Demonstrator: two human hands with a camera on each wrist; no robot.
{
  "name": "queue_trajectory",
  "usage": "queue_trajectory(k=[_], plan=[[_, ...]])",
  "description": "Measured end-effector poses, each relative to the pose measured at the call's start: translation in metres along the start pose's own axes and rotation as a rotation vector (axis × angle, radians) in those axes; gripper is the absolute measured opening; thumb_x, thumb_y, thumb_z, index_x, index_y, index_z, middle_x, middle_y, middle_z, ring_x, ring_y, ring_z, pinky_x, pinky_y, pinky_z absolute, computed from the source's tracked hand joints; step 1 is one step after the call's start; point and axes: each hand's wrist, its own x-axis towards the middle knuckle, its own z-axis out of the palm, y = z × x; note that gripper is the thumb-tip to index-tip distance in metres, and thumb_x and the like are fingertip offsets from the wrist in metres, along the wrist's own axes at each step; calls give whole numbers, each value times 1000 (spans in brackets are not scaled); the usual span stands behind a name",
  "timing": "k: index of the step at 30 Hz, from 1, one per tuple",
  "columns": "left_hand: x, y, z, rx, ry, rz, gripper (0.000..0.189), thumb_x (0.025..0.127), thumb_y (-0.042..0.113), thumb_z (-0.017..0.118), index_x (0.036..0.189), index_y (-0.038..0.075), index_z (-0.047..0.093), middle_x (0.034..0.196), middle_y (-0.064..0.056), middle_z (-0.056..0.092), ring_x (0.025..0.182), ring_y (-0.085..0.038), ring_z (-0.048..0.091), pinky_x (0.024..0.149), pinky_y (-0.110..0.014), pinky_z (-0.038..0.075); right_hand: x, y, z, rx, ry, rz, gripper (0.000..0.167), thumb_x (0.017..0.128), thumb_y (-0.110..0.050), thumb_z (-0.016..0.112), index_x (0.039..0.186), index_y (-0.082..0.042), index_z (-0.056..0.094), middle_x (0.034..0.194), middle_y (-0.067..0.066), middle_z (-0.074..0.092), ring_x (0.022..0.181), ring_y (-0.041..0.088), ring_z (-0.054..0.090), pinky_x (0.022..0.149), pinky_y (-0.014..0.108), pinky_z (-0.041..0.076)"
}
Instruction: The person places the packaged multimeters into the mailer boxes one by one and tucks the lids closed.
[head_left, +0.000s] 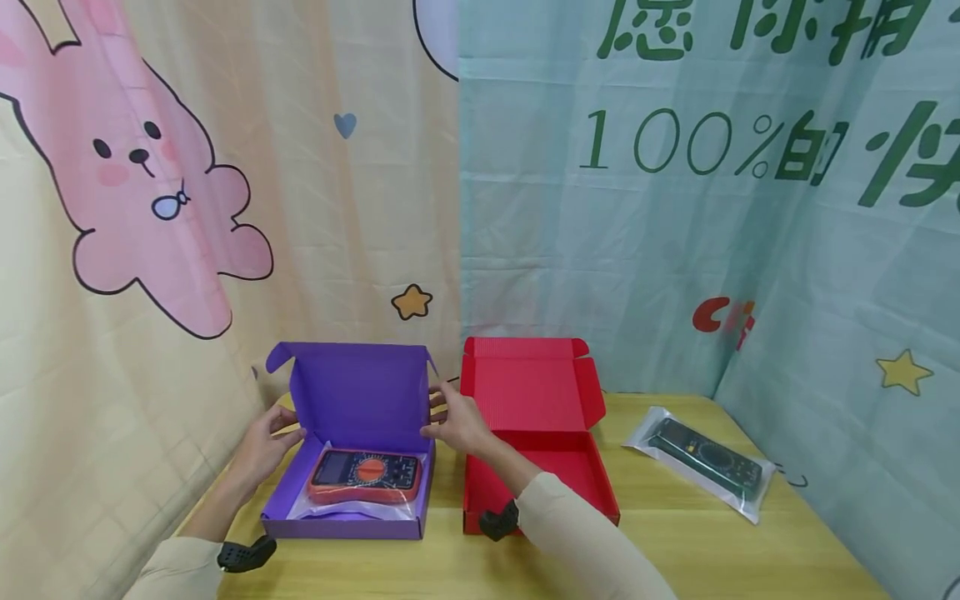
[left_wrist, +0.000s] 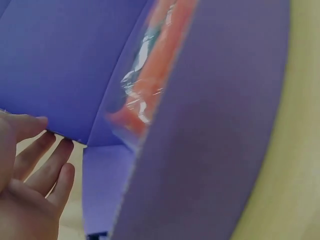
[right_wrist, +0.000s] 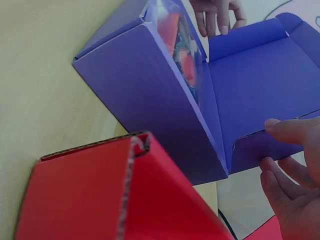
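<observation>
A purple cardboard box stands with its lid raised. Inside lies a red multimeter with a round dial, wrapped in a clear plastic bag. My left hand pinches the lid's left edge low down, thumb on the inner face and fingers behind, as the left wrist view shows. On the opposite side my right hand holds the lid's right side flap between thumb and fingers. The multimeter's orange-red side shows through shiny plastic close to the box wall.
Right of the purple box is an open red cardboard box, with my right forearm crossing over it. A dark multimeter in a clear bag lies at the table's right. Printed curtains hang behind the wooden table.
</observation>
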Motion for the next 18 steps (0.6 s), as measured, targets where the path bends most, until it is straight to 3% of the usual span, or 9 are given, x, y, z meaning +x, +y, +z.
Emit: queue_trajectory(k=[3, 8, 10, 15, 18], plan=[[-5, 1, 1, 17, 17, 9, 20, 97, 0, 69, 109, -12, 58, 123, -35, 62, 117, -45, 60, 78, -13, 49, -4, -1, 1, -54, -7, -22, 60, 86, -3, 84, 139, -7, 54, 121, 12, 65, 104, 28, 71, 82, 34, 61], [-11, -1, -1, 23, 12, 6, 20, 97, -1, 69, 109, -12, 59, 119, -34, 64, 106, -27, 65, 78, -14, 50, -9, -1, 3, -156, -27, -80, 59, 86, -3, 84, 138, -8, 56, 123, 11, 66, 105, 25, 71, 89, 36, 59], [-15, -2, -1, 16, -4, -23, 21, 98, 1, 68, 112, -11, 58, 123, -34, 63, 108, -28, 66, 78, -15, 51, -10, 1, 3, -176, -44, -113, 58, 86, -2, 84, 138, -7, 58, 123, 11, 66, 105, 24, 72, 90, 37, 59], [-21, -3, -3, -5, -44, -64, 26, 102, 6, 65, 120, -11, 57, 131, -35, 58, 118, -47, 61, 79, -17, 51, -14, 5, 2, -179, -79, -167, 54, 87, -1, 82, 135, -7, 58, 121, 8, 66, 104, 25, 72, 92, 39, 58], [-22, -2, -3, -10, -45, -46, 29, 102, 6, 65, 123, -11, 58, 129, -33, 61, 114, -38, 65, 79, -18, 52, -16, 6, 1, -149, -88, -181, 52, 88, -1, 81, 134, -8, 58, 120, 7, 64, 105, 26, 72, 92, 42, 58]])
